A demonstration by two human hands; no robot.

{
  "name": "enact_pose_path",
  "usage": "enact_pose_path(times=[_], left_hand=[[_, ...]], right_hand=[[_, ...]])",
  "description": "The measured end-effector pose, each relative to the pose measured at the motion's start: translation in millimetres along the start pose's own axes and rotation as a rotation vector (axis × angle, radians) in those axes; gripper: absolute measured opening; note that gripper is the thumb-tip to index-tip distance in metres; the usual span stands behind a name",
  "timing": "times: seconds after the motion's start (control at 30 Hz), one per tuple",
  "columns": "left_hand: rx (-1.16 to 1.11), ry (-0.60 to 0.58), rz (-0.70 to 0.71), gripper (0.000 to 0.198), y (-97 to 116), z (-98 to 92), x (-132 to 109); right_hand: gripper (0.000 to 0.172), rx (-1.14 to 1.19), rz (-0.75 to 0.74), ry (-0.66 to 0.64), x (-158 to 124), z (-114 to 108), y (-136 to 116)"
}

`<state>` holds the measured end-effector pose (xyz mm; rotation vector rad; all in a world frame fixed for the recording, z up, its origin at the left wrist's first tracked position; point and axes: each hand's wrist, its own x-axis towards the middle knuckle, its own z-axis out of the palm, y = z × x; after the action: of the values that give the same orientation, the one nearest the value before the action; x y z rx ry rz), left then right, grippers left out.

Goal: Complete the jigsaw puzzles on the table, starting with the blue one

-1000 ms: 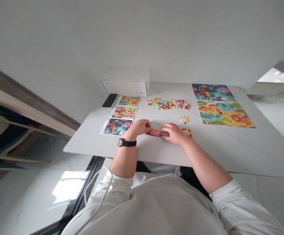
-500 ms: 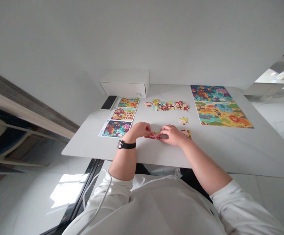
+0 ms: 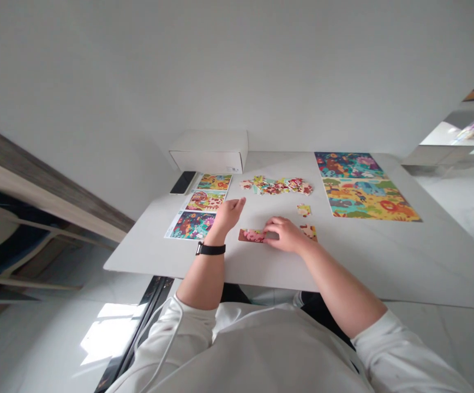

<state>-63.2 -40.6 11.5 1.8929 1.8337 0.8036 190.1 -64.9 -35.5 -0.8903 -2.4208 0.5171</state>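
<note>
A short strip of joined pink and red puzzle pieces (image 3: 252, 235) lies near the table's front edge. My right hand (image 3: 285, 233) touches its right end, fingers curled round something I cannot make out. Above and left of the strip, my left hand (image 3: 231, 213) is raised with its fingers pressed together; whether anything is between them is hidden. A piece with a cow-like pattern (image 3: 308, 232) lies partly behind my right hand, and a yellow and white piece (image 3: 303, 209) sits just beyond it. Farther back is a pile of loose pieces (image 3: 275, 186).
A picture sheet with three scenes (image 3: 207, 200) lies at left beside a phone (image 3: 183, 183). A white box (image 3: 208, 153) stands against the wall. At right are two finished-looking puzzle pictures (image 3: 370, 199) on the white table (image 3: 367, 256).
My left hand has lifted off the strip and moved up and slightly left. My right hand stays at the strip's right end. The whole view has shifted slightly.
</note>
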Motion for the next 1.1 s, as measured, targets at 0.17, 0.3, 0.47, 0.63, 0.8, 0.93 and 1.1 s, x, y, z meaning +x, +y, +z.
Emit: enact_pose_path(times=[0.17,0.3,0.47,0.63,0.8,0.93,1.1], left_hand=[[-0.079,0.099,-0.005,0.05,6.4,-14.1,21.2],[-0.077,0.11,-0.018,0.04,7.6,-10.4,47.8],[0.057,-0.034,-0.043,0.026,4.7,9.6,78.3],[0.199,-0.054,0.026,0.03,-5.2,28.2,106.1],[0.299,-0.118,0.081,0.04,-11.9,39.1,133.3],[0.346,-0.202,0.106,0.049,-13.8,41.5,145.9],[0.316,-0.246,0.117,0.05,-16.3,40.5,155.1]], right_hand=[[0.013,0.002,0.077,0.154,1.2,-17.2,-0.1],[0.035,-0.027,0.166,0.196,-1.0,-28.1,-2.1],[0.037,-0.041,0.189,0.209,-1.1,-29.3,-2.3],[0.035,-0.037,0.218,0.249,0.6,-24.9,9.1],[0.032,-0.022,0.249,0.413,2.6,-24.5,18.8],[0.03,0.048,0.284,0.625,4.3,-31.3,17.3],[0.034,0.137,0.353,0.814,6.0,-36.4,12.5]])
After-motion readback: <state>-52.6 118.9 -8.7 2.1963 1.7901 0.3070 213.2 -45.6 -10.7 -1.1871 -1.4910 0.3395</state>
